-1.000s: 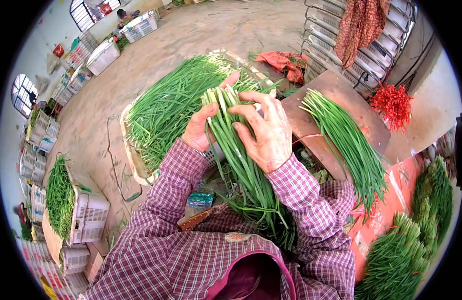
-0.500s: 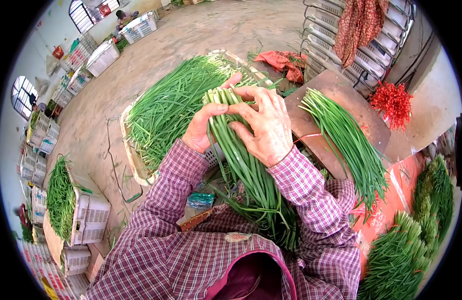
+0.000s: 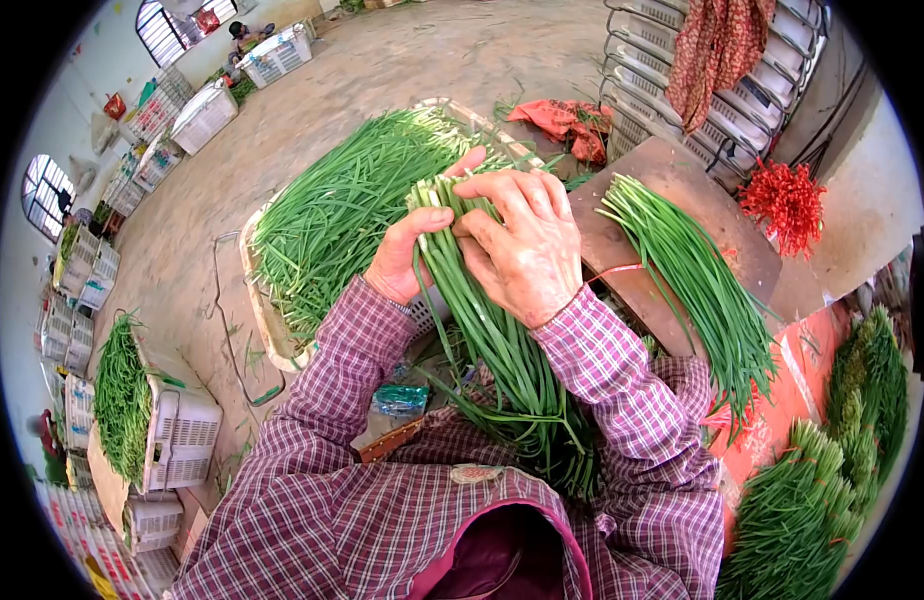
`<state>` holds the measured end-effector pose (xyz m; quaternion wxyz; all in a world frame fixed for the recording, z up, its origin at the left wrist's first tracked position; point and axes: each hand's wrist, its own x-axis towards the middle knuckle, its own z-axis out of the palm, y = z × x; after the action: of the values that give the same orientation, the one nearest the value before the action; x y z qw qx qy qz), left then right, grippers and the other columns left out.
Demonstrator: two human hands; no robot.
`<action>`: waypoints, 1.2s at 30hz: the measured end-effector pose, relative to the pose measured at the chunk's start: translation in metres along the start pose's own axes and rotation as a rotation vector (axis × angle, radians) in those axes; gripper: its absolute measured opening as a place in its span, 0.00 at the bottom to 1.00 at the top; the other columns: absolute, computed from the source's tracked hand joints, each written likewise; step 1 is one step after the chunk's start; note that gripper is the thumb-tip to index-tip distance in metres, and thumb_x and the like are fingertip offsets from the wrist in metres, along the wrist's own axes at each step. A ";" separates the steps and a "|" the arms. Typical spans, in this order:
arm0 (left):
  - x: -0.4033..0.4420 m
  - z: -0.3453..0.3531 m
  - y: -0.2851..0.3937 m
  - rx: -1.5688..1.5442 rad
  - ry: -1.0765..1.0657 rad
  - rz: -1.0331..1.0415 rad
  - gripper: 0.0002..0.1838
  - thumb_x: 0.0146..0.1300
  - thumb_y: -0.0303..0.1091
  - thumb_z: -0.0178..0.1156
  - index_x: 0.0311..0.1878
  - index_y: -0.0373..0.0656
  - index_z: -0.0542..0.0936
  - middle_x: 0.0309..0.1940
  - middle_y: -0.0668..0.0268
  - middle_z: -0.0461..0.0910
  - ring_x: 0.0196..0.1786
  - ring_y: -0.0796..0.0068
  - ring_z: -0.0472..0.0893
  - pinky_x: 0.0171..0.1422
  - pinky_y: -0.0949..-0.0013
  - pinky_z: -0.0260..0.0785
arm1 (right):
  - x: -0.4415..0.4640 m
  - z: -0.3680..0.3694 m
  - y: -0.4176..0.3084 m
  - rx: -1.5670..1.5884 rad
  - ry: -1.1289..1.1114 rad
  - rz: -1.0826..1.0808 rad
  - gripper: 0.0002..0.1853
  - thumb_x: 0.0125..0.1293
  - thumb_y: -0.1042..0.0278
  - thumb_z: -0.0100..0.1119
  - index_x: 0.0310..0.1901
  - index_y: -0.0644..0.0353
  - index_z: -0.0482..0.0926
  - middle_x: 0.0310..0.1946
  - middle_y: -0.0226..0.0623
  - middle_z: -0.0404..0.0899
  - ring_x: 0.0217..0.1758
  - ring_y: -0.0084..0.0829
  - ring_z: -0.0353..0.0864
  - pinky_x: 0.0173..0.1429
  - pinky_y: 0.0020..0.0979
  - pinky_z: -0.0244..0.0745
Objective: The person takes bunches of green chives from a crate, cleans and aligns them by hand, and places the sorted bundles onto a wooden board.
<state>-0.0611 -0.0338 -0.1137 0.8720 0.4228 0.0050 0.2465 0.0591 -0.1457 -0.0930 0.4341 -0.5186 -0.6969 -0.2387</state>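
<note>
A bunch of garlic chives [image 3: 482,290] slants across my lap, pale cut ends at the top and green leaves hanging down. My left hand [image 3: 404,250] is wrapped round it near the cut ends, thumb in front. From the other side, my right hand [image 3: 525,240] has its curled fingers and thumb on the same stems, just below the ends. Beyond my hands, loose garlic chives [image 3: 332,200] fill a pale crate [image 3: 256,262]. Another bunch of chives [image 3: 682,270] lies on a brown board [image 3: 747,262] to my right.
Red ties [image 3: 785,208] hang beside the board. Tied bunches [image 3: 792,510] rest on red sheeting [image 3: 800,365] at lower right. A crate of greens [image 3: 182,425] stands at left. Stacked crates [image 3: 647,75] rise at back right, near an orange bag [image 3: 562,122]. A person [image 3: 247,38] sits far off.
My right hand has turned slightly, its fingers curling closer over the stems near the cut ends. The left hand and the bunch stay nearly in place.
</note>
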 end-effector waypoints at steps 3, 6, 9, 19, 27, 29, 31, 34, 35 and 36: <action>0.000 0.002 -0.001 -0.105 -0.034 0.023 0.44 0.53 0.28 0.60 0.75 0.40 0.55 0.63 0.54 0.70 0.64 0.61 0.73 0.71 0.61 0.64 | 0.001 0.004 0.002 -0.021 0.026 -0.024 0.08 0.47 0.71 0.62 0.31 0.58 0.77 0.46 0.28 0.75 0.55 0.33 0.72 0.63 0.45 0.62; 0.000 0.001 -0.001 -0.097 -0.033 0.017 0.43 0.54 0.27 0.61 0.75 0.40 0.56 0.63 0.54 0.70 0.63 0.62 0.73 0.70 0.62 0.65 | -0.002 0.008 0.005 -0.012 0.032 -0.020 0.08 0.44 0.72 0.62 0.30 0.58 0.76 0.45 0.28 0.75 0.53 0.33 0.73 0.61 0.44 0.64; 0.000 -0.002 -0.001 -0.038 0.009 0.012 0.42 0.55 0.27 0.60 0.74 0.40 0.56 0.62 0.54 0.71 0.62 0.62 0.75 0.69 0.63 0.67 | -0.001 0.004 0.010 0.032 0.052 0.006 0.09 0.41 0.73 0.62 0.28 0.57 0.75 0.44 0.28 0.76 0.52 0.34 0.73 0.60 0.42 0.66; -0.002 -0.013 -0.002 0.004 -0.006 -0.010 0.39 0.59 0.28 0.60 0.74 0.42 0.56 0.53 0.51 0.77 0.58 0.52 0.77 0.61 0.52 0.75 | 0.004 -0.039 0.051 -0.112 0.200 0.166 0.08 0.48 0.76 0.63 0.32 0.57 0.76 0.44 0.33 0.77 0.50 0.38 0.75 0.54 0.39 0.70; 0.016 -0.008 0.025 0.215 0.254 0.041 0.20 0.57 0.29 0.60 0.53 0.40 0.71 0.33 0.62 0.78 0.40 0.63 0.80 0.56 0.53 0.75 | -0.019 -0.028 0.045 0.217 -0.180 0.410 0.10 0.64 0.58 0.59 0.40 0.52 0.83 0.38 0.38 0.79 0.45 0.39 0.79 0.55 0.44 0.72; 0.030 -0.013 0.051 0.196 0.233 0.098 0.18 0.59 0.32 0.60 0.52 0.41 0.70 0.33 0.59 0.79 0.41 0.56 0.82 0.49 0.55 0.77 | -0.003 -0.029 0.038 0.434 -0.066 0.248 0.13 0.62 0.56 0.61 0.46 0.49 0.81 0.45 0.39 0.78 0.51 0.41 0.78 0.58 0.46 0.71; 0.045 -0.011 0.089 0.249 0.058 0.239 0.15 0.59 0.32 0.60 0.48 0.41 0.70 0.32 0.61 0.78 0.41 0.58 0.81 0.53 0.56 0.76 | 0.008 -0.031 0.020 0.274 -0.079 0.181 0.21 0.60 0.54 0.64 0.56 0.43 0.76 0.57 0.39 0.72 0.58 0.46 0.74 0.60 0.48 0.72; 0.067 -0.017 0.161 0.345 -0.026 0.357 0.13 0.60 0.32 0.60 0.46 0.42 0.70 0.33 0.63 0.77 0.41 0.60 0.79 0.57 0.56 0.74 | -0.006 -0.009 0.017 0.233 -0.211 0.184 0.29 0.56 0.59 0.65 0.61 0.36 0.71 0.63 0.41 0.64 0.57 0.52 0.74 0.54 0.51 0.77; 0.069 -0.017 0.185 0.317 -0.072 0.363 0.10 0.61 0.29 0.59 0.44 0.41 0.71 0.35 0.63 0.76 0.41 0.63 0.79 0.59 0.54 0.73 | -0.018 0.000 0.018 0.225 -0.261 0.218 0.28 0.56 0.62 0.64 0.60 0.36 0.71 0.62 0.42 0.65 0.54 0.50 0.77 0.49 0.50 0.79; 0.069 -0.015 0.204 0.309 -0.053 0.366 0.08 0.62 0.28 0.59 0.43 0.41 0.72 0.35 0.63 0.77 0.41 0.64 0.79 0.59 0.54 0.73 | -0.030 0.009 0.023 0.134 -0.402 0.326 0.25 0.56 0.66 0.61 0.58 0.37 0.73 0.58 0.43 0.68 0.48 0.49 0.80 0.45 0.49 0.79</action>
<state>-0.0904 0.1140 0.0413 0.7377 0.5514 -0.0571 0.3853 0.0799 -0.1468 -0.1260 0.3529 -0.6309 -0.6908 -0.0109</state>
